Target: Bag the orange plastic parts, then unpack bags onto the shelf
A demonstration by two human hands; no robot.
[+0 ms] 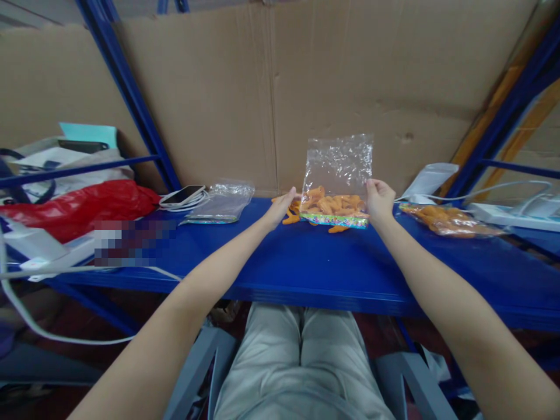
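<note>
A clear plastic bag (pixel 338 169) stands upright on the blue shelf (pixel 306 262), its bottom filled with small orange pieces and edged by a colourful strip. My right hand (pixel 378 199) pinches the bag's right edge. My left hand (pixel 282 208) rests at the bag's lower left corner, fingers reaching toward it and partly hidden behind loose orange pieces (pixel 292 217). One more orange piece (pixel 338 229) lies on the shelf just in front of the bag.
A flat pile of empty clear bags (pixel 221 203) and a phone (pixel 182 195) with white cables lie to the left. A red bag (pixel 83 207) sits further left. A filled bag of orange pieces (pixel 446 220) and a white power strip (pixel 511 216) lie right. Cardboard (pixel 271 93) backs the shelf.
</note>
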